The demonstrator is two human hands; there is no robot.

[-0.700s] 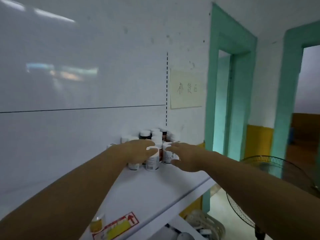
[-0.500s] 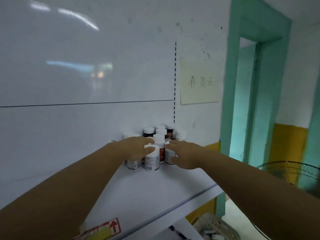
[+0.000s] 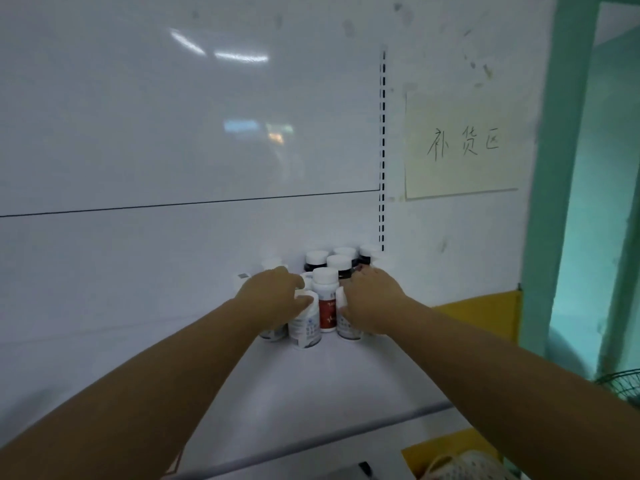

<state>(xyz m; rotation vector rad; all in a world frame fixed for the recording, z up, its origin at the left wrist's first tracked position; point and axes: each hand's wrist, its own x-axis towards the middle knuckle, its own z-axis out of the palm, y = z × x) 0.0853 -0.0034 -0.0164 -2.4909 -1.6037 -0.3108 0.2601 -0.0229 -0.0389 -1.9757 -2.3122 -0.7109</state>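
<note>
Several small medicine bottles with white caps stand clustered at the back right of a white shelf (image 3: 346,386). My left hand (image 3: 273,299) grips a white bottle (image 3: 306,327) from above, fingers curled over its cap. My right hand (image 3: 372,303) grips another white bottle (image 3: 346,327) at the cluster's right. Between the two stands a red-labelled bottle (image 3: 326,306), untouched. Dark bottles (image 3: 341,265) stand behind, against the back panel.
The shelf's white back panel (image 3: 173,133) rises behind, with a slotted upright (image 3: 382,150). A paper note (image 3: 464,143) with handwriting hangs on the wall. A teal door frame (image 3: 561,168) stands at right; a fan guard (image 3: 623,382) and a basket (image 3: 464,462) sit below.
The view has shifted right and closer to the shelf. Both hands stay on the front bottles, the fingers closing a little more round them.
</note>
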